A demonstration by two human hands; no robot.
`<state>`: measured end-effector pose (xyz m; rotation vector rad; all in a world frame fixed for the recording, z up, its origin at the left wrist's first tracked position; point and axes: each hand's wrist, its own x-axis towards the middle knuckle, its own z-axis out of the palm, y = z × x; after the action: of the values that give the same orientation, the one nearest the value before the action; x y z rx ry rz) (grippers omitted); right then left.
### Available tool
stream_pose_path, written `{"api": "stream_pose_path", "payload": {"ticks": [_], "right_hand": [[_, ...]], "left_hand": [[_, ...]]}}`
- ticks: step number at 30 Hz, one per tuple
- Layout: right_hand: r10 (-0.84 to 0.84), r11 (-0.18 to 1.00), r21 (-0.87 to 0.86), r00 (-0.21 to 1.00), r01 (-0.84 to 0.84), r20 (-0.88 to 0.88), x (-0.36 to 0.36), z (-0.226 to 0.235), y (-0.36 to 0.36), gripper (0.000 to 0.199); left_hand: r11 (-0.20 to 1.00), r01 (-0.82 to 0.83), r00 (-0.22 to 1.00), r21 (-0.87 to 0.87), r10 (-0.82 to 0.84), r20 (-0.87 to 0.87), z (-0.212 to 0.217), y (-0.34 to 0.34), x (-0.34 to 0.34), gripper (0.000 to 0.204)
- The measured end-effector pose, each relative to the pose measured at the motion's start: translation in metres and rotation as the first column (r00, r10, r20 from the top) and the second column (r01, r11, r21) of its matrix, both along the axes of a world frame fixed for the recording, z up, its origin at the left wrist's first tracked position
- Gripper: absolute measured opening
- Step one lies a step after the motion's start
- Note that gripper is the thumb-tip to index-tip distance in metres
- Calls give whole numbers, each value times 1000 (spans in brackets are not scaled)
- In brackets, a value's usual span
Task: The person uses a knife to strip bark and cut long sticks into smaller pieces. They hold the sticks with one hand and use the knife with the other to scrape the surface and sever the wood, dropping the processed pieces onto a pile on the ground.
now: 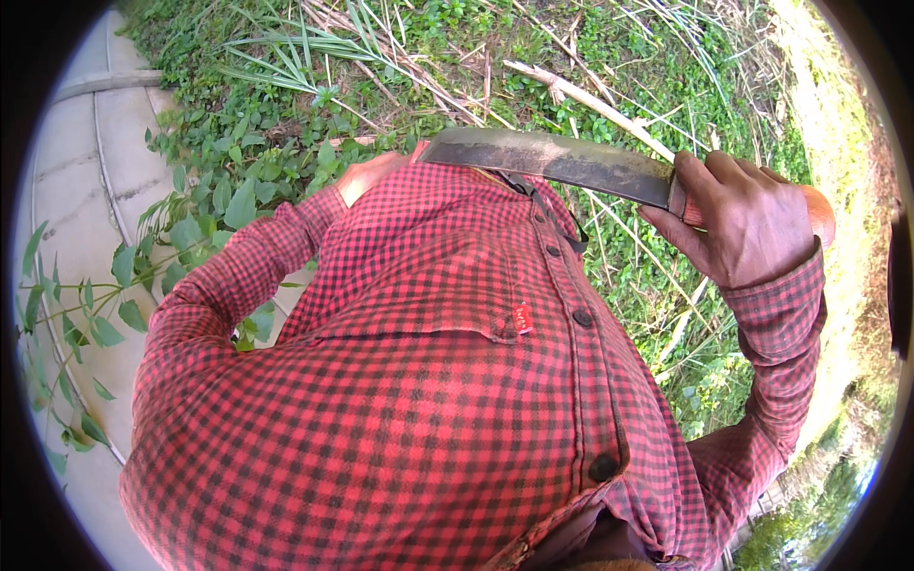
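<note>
Right hand (pixel 752 224) grips a machete (pixel 552 160); left hand (pixel 367 174) rests at its tip.

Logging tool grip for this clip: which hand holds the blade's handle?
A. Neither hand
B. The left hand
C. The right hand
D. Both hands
C: the right hand is wrapped around the handle of the blade, while the left hand lies near the blade's tip, off the handle.
</note>
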<state>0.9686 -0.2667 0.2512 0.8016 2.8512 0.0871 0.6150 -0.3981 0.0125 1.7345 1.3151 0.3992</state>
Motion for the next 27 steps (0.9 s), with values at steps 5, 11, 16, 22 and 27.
{"api": "stream_pose_path", "payload": {"ticks": [5,11,16,22,27], "right_hand": [[132,986,70,960,-154,246,-7,28,-11,44],[218,969,-156,963,-193,161,-66,66,2,22],[299,951,-12,911,-308,285,-112,78,-11,6],[533,785,145,777,-602,335,-141,12,-15,10],[638,759,148,770,-634,23,-140,-72,-32,9]], "left_hand": [[989,145,987,14,-144,-65,6,2,16,49],[983,148,987,-108,-141,76,15,-1,18,51],[987,155,988,30,-155,3,17,-2,21,60],[994,109,994,13,-109,-4,10,6,32,61],[999,39,994,18,-37,-103,-16,10,45,61]]}}
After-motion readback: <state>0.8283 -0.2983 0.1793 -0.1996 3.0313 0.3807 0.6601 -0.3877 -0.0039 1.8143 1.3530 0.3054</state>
